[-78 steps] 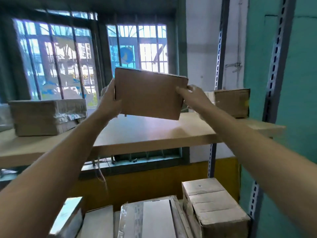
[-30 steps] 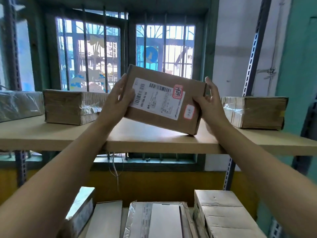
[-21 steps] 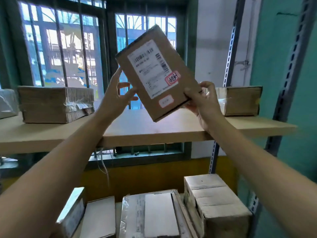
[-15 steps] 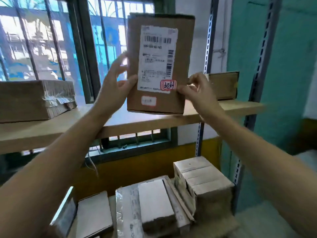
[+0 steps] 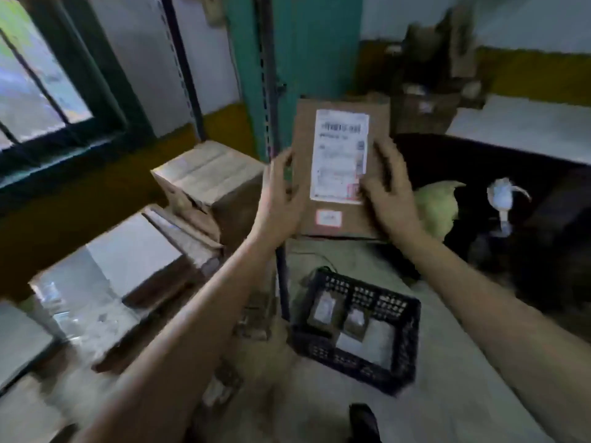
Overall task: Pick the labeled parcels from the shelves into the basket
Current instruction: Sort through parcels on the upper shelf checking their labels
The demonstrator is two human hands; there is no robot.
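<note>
Head view: I've got the parcel (image 5: 339,169) upright, left grip (image 5: 281,199) and right grip (image 5: 390,193) clasping its long sides, basket (image 5: 413,343) directly below.

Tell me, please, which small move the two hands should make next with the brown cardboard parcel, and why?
Probably lower the brown cardboard parcel toward the black plastic basket on the floor. The left hand and right hand grip its two sides, its white label is in view, and the basket lies below it, holding a few small packets.
</note>
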